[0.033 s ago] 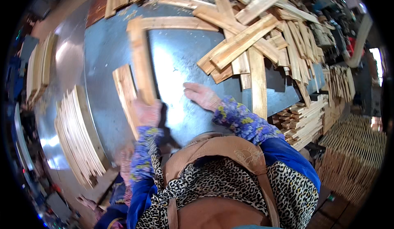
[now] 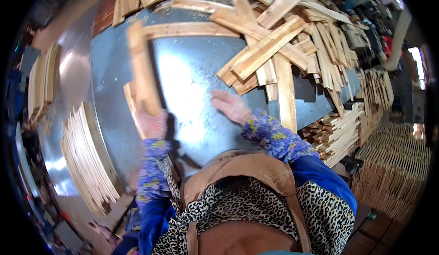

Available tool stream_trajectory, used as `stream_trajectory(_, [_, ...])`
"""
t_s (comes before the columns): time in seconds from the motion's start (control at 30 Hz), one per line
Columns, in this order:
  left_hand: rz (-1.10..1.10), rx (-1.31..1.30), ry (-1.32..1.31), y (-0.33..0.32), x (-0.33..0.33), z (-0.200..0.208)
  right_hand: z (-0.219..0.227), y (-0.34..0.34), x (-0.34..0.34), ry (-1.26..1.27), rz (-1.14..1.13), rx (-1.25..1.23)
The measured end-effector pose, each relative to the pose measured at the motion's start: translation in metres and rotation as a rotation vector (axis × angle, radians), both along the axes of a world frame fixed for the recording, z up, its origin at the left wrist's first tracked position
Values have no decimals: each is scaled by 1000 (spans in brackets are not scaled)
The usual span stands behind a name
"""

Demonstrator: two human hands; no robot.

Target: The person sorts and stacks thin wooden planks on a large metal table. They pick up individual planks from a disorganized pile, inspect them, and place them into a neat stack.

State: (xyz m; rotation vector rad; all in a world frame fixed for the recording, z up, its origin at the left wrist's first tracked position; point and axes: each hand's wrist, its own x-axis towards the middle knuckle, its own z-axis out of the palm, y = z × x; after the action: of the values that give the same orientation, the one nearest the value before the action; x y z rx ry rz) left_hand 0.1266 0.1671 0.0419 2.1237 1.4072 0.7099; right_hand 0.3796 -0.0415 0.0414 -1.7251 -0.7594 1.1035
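My left hand [image 2: 152, 124] grips the near end of a wooden board [image 2: 142, 67], its upper part blurred by motion. That board partly covers a second, shorter board [image 2: 131, 100] lying on the metal tabletop [image 2: 107, 72]. Beyond its far end, another plank [image 2: 192, 29] lies crosswise. Over the shiny middle of the table, my right hand [image 2: 232, 107] holds nothing, with its fingers stretched out to the left. To the right of that hand lies a loose heap of boards [image 2: 270, 47], crossing one another at several angles.
A row of stacked boards [image 2: 89, 156] stands along the table's left side, with another stack [image 2: 43, 81] farther left. Sawn pieces [image 2: 338, 136] are piled at the right, near a large bundle of slats [image 2: 388, 172]. Part of another person's hand [image 2: 103, 231] shows at lower left.
My left hand has shifted left with the board, which now covers more of the shorter board. My right hand has moved slightly to the right.
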Motion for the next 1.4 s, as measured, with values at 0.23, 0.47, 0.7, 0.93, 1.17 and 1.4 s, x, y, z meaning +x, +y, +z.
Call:
stream_trajectory(0.23, [438, 183, 352, 314, 22, 66, 8, -69, 189, -415, -705, -25])
stream_trajectory(0.47, [-425, 73, -182, 164, 230, 10, 50, -70, 320, -1043, -82, -948])
stream_trajectory(0.7, [-879, -174, 226, -71, 337, 6, 102, -29, 285, -1038, 127, -952])
stream_trajectory(0.93, [-746, -900, -457, -48, 226, -53, 66, -46, 231, -479, 57, -547])
stream_trajectory(1.17, [-336, -1938, -1321, -65, 111, -5, 50, -31, 122, 191, -207, -178])
stream_trajectory(1.4, [-200, -1824, -1152, -80, 59, -41, -7, -44, 29, -54, -128, -135])
